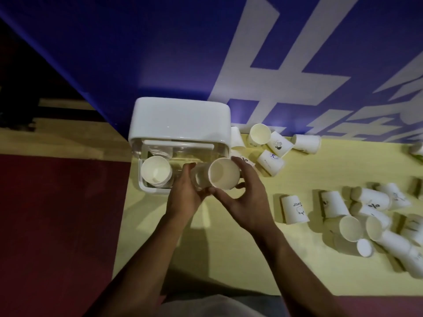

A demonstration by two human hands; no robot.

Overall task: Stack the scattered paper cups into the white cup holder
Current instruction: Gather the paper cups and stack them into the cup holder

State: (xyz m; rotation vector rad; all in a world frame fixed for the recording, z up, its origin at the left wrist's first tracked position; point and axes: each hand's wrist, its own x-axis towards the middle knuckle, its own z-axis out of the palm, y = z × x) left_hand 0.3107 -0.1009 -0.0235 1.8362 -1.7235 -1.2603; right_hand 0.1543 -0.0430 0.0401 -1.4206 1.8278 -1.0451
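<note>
- Head view: both hands meet just in front of the white cup holder (pixel 180 120), which stands at the counter's (pixel 229 259) far left corner against the blue wall (pixel 160 53).
- The right hand (pixel 247 200) grips a paper cup (pixel 223 173), thumb below and fingers over the rim, with the mouth facing the camera.
- The left hand (pixel 185 193) curls round a second cup (pixel 200 177), blurred and lying sideways. It touches the first cup, but whether the two are nested is unclear.
- In the holder's left compartment sits a stack of cups (pixel 156 171), mouth up.
- A small cluster of loose cups (pixel 278 144) lies tipped by the wall, right of the holder.
- A bigger scatter of cups (pixel 366 216) lies along the counter's right side, most on their sides.
</note>
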